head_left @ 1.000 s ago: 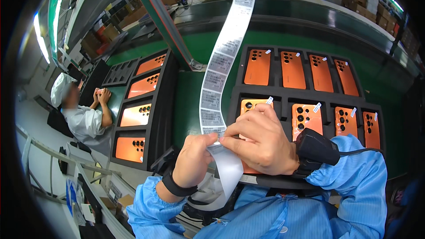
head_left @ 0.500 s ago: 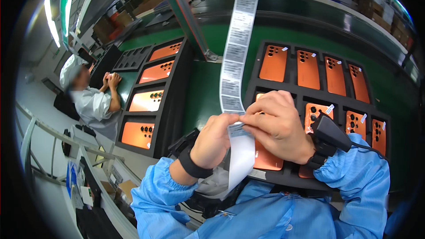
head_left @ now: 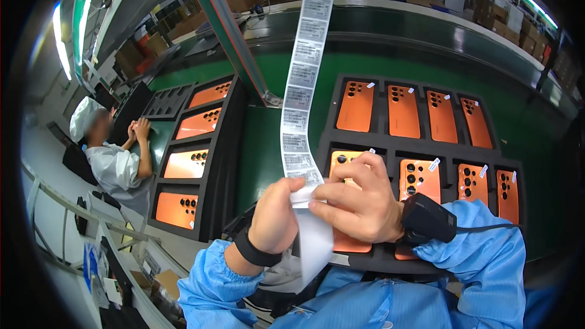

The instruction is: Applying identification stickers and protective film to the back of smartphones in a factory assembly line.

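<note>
A long strip of printed white labels (head_left: 298,91) hangs down from the upper edge to my hands. My left hand (head_left: 273,216) is closed on the strip, its thumb pressed against it where it bends. My right hand (head_left: 362,204) pinches at the same bend with thumb and forefinger; whether a label has lifted there is hard to see. Below both hands droops blank white backing paper (head_left: 314,237). Beneath and beyond my right hand lies a black foam tray (head_left: 372,139) with orange phones (head_left: 355,106) in two rows, camera side up, small white tabs on them.
To the left stands another black tray (head_left: 222,164) of orange phones. A metal post (head_left: 228,36) rises from the green work surface (head_left: 262,140). Farther left, a co-worker (head_left: 116,167) in a white cap holds both hands together over the bench. Metal rails (head_left: 67,234) run at lower left.
The view has shifted, so the trays sit lower and more to the left. Both hands remain at the strip, which now folds back more sharply between my fingers.
</note>
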The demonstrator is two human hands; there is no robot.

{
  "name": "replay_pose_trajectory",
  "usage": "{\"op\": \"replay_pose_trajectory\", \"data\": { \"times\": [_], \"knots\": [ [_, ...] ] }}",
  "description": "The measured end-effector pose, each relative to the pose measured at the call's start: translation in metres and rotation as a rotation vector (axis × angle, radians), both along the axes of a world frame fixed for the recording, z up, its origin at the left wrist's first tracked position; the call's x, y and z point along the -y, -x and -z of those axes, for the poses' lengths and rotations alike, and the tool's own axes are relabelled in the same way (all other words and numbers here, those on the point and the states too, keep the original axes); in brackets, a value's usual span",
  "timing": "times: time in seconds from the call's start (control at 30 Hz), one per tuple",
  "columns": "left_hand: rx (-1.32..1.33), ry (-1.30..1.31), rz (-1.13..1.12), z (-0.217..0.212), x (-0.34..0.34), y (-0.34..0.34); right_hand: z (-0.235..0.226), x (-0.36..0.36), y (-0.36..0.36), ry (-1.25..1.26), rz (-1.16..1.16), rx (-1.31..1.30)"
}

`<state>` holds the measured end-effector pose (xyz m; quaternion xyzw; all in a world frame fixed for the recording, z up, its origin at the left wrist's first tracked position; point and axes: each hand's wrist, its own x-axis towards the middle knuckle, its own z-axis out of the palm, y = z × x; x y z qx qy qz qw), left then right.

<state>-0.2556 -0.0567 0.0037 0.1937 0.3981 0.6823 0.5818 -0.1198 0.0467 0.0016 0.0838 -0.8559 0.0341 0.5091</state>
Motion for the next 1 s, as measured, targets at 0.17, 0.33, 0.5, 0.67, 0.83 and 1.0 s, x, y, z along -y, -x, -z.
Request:
{"op": "replay_pose_trajectory", "data": {
  "times": [0.17, 0.33, 0.5, 0.67, 0.83, 1.0],
  "knots": [
    [0.016, -0.044, 0.053, -0.024, -0.025, 0.033, -0.043, -0.010, -0.013, 0.339, -0.118, -0.018],
    [-0.386, -0.016, 0.207, -0.050, -0.045, 0.038, -0.074, -0.050, -0.039, 0.162, 0.008, 0.028],
    [-1.182, -0.184, 0.441, -0.018, -0.086, 0.031, -0.079, -0.058, -0.075, 0.047, 0.148, 0.151],
    [-1.901, -0.392, 0.361, -0.006, -0.116, 0.002, -0.065, -0.053, -0.094, 0.094, 0.206, 0.200],
    [-2.079, -0.430, 0.374, 0.003, -0.119, -0.010, -0.059, -0.056, -0.100, 0.140, 0.223, 0.217],
    [-2.117, -0.578, 0.349, 0.009, -0.125, 0.000, -0.059, -0.060, -0.097, 0.126, 0.157, 0.212]
  ]
}}
